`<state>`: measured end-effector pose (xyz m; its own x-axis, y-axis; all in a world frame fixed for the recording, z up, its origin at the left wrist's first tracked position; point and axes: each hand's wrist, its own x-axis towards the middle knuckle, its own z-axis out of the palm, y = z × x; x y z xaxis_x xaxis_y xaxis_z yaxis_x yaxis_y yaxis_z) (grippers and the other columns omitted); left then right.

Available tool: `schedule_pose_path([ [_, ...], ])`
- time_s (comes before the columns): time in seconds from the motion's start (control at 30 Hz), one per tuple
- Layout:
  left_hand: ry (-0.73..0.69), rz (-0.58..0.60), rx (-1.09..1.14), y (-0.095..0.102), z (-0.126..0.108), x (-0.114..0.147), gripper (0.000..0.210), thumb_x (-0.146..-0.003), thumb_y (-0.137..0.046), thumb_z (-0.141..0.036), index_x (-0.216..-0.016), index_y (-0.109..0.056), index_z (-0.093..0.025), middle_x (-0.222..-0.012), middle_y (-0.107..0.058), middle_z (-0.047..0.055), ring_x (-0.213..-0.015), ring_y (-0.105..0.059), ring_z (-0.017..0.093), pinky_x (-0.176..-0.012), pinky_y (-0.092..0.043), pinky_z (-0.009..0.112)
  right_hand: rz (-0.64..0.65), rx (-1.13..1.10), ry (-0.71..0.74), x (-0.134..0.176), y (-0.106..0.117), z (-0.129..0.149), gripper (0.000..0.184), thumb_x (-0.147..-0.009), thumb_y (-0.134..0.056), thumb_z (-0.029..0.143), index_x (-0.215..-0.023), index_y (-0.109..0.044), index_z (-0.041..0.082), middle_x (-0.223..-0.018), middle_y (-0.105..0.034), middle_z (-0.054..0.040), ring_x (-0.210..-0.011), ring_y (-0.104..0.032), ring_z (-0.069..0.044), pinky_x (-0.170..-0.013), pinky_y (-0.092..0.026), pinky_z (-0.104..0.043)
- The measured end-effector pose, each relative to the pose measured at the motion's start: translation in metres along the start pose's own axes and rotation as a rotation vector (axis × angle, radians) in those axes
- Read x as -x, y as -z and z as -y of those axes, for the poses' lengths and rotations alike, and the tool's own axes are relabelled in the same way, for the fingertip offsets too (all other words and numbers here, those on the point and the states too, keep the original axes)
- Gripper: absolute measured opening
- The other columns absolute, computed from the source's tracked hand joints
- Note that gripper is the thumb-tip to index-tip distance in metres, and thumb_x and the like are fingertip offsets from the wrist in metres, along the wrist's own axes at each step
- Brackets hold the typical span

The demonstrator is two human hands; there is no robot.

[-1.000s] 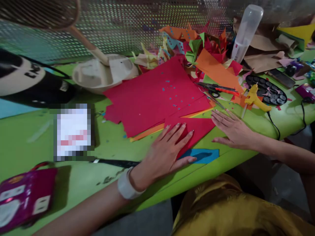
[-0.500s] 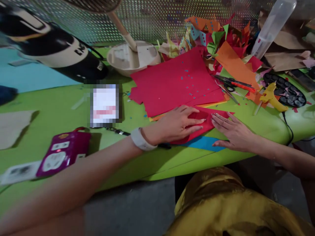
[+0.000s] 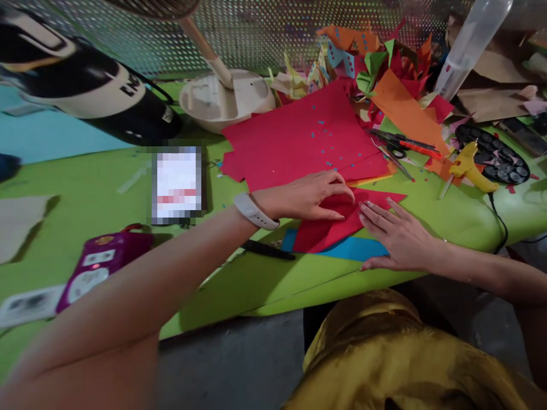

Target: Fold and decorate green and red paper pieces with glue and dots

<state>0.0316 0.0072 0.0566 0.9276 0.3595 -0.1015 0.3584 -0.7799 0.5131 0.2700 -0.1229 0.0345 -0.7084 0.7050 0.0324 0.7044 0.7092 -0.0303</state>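
Note:
A folded piece of red paper (image 3: 318,232) lies near the table's front edge, partly over a strip of blue paper (image 3: 354,249). My left hand (image 3: 314,196), with a pale band on its wrist, hovers over the upper left of the folded paper; its fingers are curved and apart, holding nothing. Flat on the right part of the same paper rests my right hand (image 3: 395,233), its fingers stretched out and its thumb over the blue strip. Behind my left hand is a stack of red sheets (image 3: 294,136) sprinkled with small blue bits.
Scissors (image 3: 397,148) and a yellow glue gun (image 3: 472,168) with a cord lie to the right. Coloured paper scraps (image 3: 363,62) pile up behind. At the left are a black pen-like stick (image 3: 269,249), a purple power block (image 3: 102,262), a phone-like device (image 3: 177,182) and a large black bottle (image 3: 111,91).
My left hand has lifted from lying flat on the folded red paper, moving up and curling its fingers. My right hand stays on the paper. The view has shifted slightly.

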Motion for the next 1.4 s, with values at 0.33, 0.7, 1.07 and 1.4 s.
schedule_pose_path([
  [0.33, 0.003, 0.075, -0.005, 0.009, 0.001, -0.006, 0.039, -0.089, -0.055, -0.046, -0.120, -0.058, -0.022, -0.120, -0.054, 0.011, -0.110, -0.053, 0.025, -0.099, -0.041, 0.038, -0.034, -0.079, 0.045, -0.010, -0.004, 0.028, 0.095, -0.084, -0.034, 0.082, -0.141, -0.052, 0.008, -0.152, -0.041, -0.0233, -0.140, -0.041, -0.035, -0.113, -0.034, -0.053],
  [0.7, 0.002, 0.062, -0.033, 0.009, -0.001, -0.005, 0.039, -0.090, -0.053, -0.052, -0.117, -0.059, -0.023, -0.114, -0.057, 0.008, -0.106, -0.056, 0.024, -0.095, -0.043, 0.036, 0.015, -0.148, 0.100, -0.026, -0.002, 0.057, 0.086, -0.089, -0.035, 0.076, -0.139, -0.053, 0.009, -0.153, -0.042, -0.0191, -0.142, -0.040, -0.030, -0.118, -0.028, -0.046],
  [1.07, 0.058, 0.103, -0.012, 0.011, -0.005, -0.004, 0.041, -0.091, -0.052, -0.052, -0.118, -0.059, -0.022, -0.119, -0.054, 0.009, -0.108, -0.054, 0.023, -0.096, -0.042, 0.036, 0.020, -0.104, -0.144, 0.023, -0.001, -0.013, 0.086, -0.093, -0.030, 0.072, -0.149, -0.038, 0.008, -0.155, -0.037, -0.0176, -0.146, -0.035, -0.027, -0.122, -0.022, -0.051],
  [1.4, 0.228, -0.107, -0.192, -0.010, -0.028, -0.010, 0.059, -0.081, -0.055, -0.072, -0.105, -0.062, -0.019, -0.111, -0.055, 0.011, -0.101, -0.055, 0.027, -0.090, -0.042, 0.040, -0.048, -0.009, -0.211, 0.042, -0.003, -0.039, 0.075, -0.097, -0.035, 0.062, -0.154, -0.031, 0.013, -0.154, -0.040, -0.0175, -0.143, -0.039, -0.031, -0.118, -0.028, -0.059],
])
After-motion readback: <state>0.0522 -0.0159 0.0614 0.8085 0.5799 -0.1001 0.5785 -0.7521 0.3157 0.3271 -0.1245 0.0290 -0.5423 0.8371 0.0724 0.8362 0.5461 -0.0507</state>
